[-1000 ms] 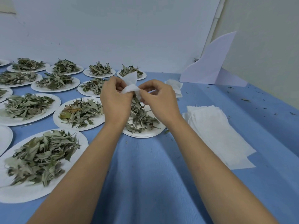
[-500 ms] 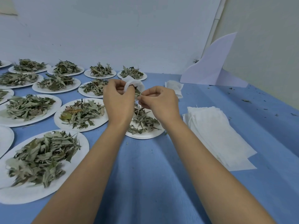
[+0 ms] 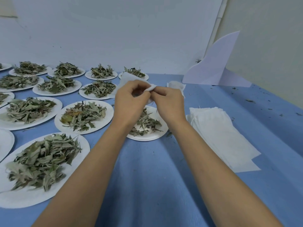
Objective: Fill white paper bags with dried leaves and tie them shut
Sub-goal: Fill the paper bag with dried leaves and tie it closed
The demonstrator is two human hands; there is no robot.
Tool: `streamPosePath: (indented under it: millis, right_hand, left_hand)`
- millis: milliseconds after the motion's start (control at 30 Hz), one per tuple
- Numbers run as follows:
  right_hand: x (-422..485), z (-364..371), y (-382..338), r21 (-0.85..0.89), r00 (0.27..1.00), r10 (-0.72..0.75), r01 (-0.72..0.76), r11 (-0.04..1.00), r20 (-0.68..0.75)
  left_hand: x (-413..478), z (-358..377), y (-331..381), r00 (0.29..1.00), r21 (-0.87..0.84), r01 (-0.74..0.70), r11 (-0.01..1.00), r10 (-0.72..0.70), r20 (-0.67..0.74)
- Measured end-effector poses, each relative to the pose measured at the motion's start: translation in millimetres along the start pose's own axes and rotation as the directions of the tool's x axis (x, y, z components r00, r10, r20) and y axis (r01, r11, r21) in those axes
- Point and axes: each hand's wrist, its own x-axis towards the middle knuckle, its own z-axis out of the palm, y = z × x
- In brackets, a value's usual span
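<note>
Bag (image 3: pixel 152 87) white, crumpled, mostly hidden

Blue-covered desk (image 3: pixel 147 185), white plates and a lavender board against pale walls

White paper plates (image 3: pixel 24 198) stand in rows across the left half of the frame, from lower left back to the wall; a bluish-white wall (image 3: pixel 114 35) fills the top, with scuffs and small marks on it; a white pipe (image 3: pixel 218 20) runs up the corner at upper right; a beige wall (image 3: pixel 270 46) lies right of it; a lavender board (image 3: pixel 213 66) with a curved edge stands upright on the desk just below the pipe.
</note>
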Motion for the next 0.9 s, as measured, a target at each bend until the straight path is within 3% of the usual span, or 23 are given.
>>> streamPosePath:
  millis: [100, 167, 333, 400, 467, 533, 600, 700, 900]
  right_hand:
    - [1.7, 0.9, -2.5, 0.133, 0.984, 0.044, -0.068, 0.989, 0.173]
    - [3.2, -0.9, -1.2, 0.207, 0.975, 0.044, -0.090, 0.974, 0.217]
    - [6.9, -15.8, 4.0, 0.431, 0.979, 0.166, -0.202, 0.879, 0.119]
    - [8.6, -20.0, 7.9, 0.262, 0.984, 0.158, -0.173, 0.949, 0.079]
    - [10.7, -23.8, 10.4, -0.167, 0.984, 0.127, -0.106, 0.980, 0.123]
    - [11.5, -27.9, 7.5, -0.489, 0.946, 0.203, -0.056, 0.870, 0.253]
    - [11.3, -30.3, 3.4, -0.674, 0.875, 0.323, 0.004, 0.739, 0.360]
    - [8.2, -29.0, 2.5, -0.779, 0.838, 0.380, 0.081, 0.622, 0.390]
    - [4.9, -17.0, 7.1, -0.698, 0.863, 0.318, 0.054, 0.714, 0.393]
  left_hand:
    - [3.0, -6.1, -4.1, 0.999, 0.005, 0.011, 1.000, -0.011, -0.038]
    - [4.5, -8.4, -7.3, 0.996, 0.030, 0.033, 0.999, -0.030, -0.089]
    - [9.9, -14.8, -9.4, 0.974, -0.009, 0.077, 0.997, -0.077, -0.215]
    - [12.3, -18.2, -8.0, 0.959, -0.032, 0.081, 0.996, -0.086, -0.272]
    - [15.2, -22.3, -5.3, 0.943, -0.071, 0.075, 0.995, -0.094, -0.320]
    - [18.0, -26.0, -3.4, 0.931, -0.110, 0.064, 0.992, -0.099, -0.351]
    - [19.6, -27.9, -3.2, 0.926, -0.119, 0.060, 0.991, -0.100, -0.363]
    - [19.3, -27.4, -3.9, 0.927, -0.102, 0.053, 0.993, -0.087, -0.364]
    - [18.0, -24.8, -4.7, 0.932, -0.088, 0.055, 0.995, -0.082, -0.354]
